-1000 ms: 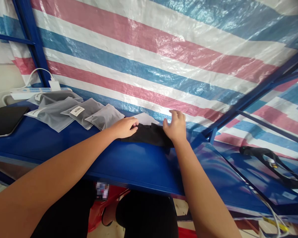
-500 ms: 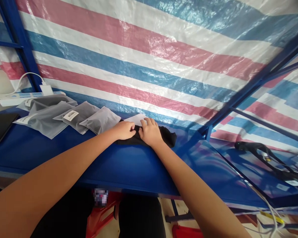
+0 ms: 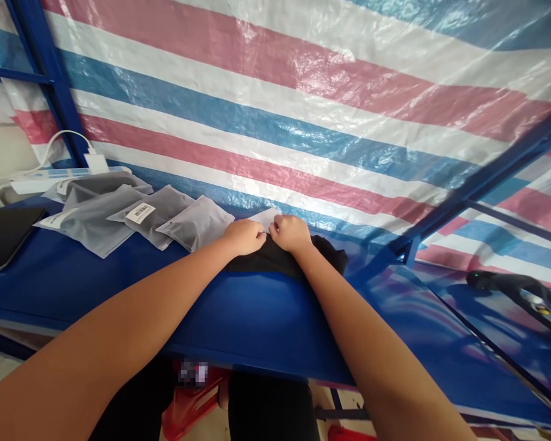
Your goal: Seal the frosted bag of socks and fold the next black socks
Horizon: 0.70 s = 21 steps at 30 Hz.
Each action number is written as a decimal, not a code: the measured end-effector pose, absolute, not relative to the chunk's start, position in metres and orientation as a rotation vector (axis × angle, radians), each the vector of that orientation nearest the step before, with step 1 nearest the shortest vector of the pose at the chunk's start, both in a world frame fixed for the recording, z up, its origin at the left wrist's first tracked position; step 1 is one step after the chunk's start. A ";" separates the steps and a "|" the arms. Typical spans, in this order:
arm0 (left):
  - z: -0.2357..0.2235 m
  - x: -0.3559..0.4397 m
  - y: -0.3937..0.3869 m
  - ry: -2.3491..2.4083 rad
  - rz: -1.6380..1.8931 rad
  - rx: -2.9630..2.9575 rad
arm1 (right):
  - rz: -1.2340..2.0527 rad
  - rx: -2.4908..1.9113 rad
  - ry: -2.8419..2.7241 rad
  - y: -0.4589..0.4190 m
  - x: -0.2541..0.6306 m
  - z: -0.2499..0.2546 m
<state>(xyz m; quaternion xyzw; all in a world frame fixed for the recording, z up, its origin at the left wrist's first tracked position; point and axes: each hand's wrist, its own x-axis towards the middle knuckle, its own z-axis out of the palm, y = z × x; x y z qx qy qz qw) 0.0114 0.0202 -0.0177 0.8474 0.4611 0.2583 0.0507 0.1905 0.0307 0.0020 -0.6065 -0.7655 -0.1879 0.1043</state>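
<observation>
Both hands met at the far edge of the blue worktop [image 3: 119,288], close against the striped tarpaulin [image 3: 303,110] that hung behind it; the left hand [image 3: 245,236] and the right hand [image 3: 290,233] lay side by side, almost touching, fingers curled in; each grip looked closed in a pinch on the near edge of a pale translucent bag [image 3: 266,217], though how much of it each had hold of could not be told, since the knuckles hid the fingertips. Just under and in front of the hands lay a black garment [image 3: 324,260], bunched and roughly folded, its bulk spreading to the right of the right wrist; it rested on the worktop and was not yet inside the bag, as far as could be seen; the bag's mouth appeared to be what the fingers were working at, so I judged the packing of this piece barely begun, with the opening, the sliding in and the sealing all left.

To the left, well apart from the hands, lay several grey packed bags [image 3: 133,211], overlapping, one bearing a barcode label [image 3: 140,212]; these seemed finished pieces. Further left sat a dark tablet [image 3: 4,236] near the worktop's edge, and behind it a white power strip [image 3: 50,177] with a plug and cable.
</observation>
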 end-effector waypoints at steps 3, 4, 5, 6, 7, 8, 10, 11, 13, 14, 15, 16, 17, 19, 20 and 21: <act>-0.015 0.009 0.018 1.363 0.807 2.558 | -0.615 -1.713 -2.109 0.023 0.186 -0.001; -0.014 0.008 0.017 1.355 0.811 2.546 | -0.586 -1.714 -2.046 0.021 0.184 -0.001; -0.013 0.008 0.016 1.347 0.813 2.533 | -0.540 -1.718 -1.982 0.019 0.181 -0.001; -0.013 0.007 0.015 1.340 0.814 2.521 | -0.481 -1.721 -1.921 0.018 0.178 -0.001; -0.012 0.006 0.014 1.332 0.817 2.512 | -0.409 -1.714 -1.868 0.017 0.173 -0.002; -0.012 0.006 0.014 1.326 0.822 2.507 | -0.324 -1.699 -1.822 0.016 0.169 -0.003; -0.011 0.004 0.013 1.314 0.834 2.510 | -0.119 -1.644 -1.758 0.014 0.158 -0.005; -0.010 0.004 0.013 1.317 0.829 2.513 | -0.019 -1.606 -1.742 0.013 0.153 -0.006; -0.010 0.003 0.014 1.337 0.789 2.511 | 0.123 -1.529 -1.754 0.010 0.146 -0.009; -0.009 0.002 0.014 1.349 0.763 2.507 | 0.155 -1.498 -1.774 0.008 0.144 -0.009; -0.009 0.002 0.014 1.359 0.741 2.502 | 0.165 -1.473 -1.801 0.007 0.143 -0.009; -0.009 0.002 0.014 1.365 0.729 2.499 | 0.164 -1.456 -1.828 0.006 0.143 -0.009; -0.009 0.001 0.014 1.364 0.730 2.500 | 0.159 -1.446 -1.851 0.005 0.143 -0.009; -0.009 0.001 0.014 1.355 0.739 2.508 | 0.152 -1.436 -1.881 0.004 0.145 -0.008; -0.009 0.001 0.014 1.350 0.742 2.511 | 0.153 -1.436 -1.891 0.004 0.146 -0.007; -0.009 0.001 0.014 1.348 0.744 2.511 | 0.156 -1.440 -1.899 0.004 0.146 -0.006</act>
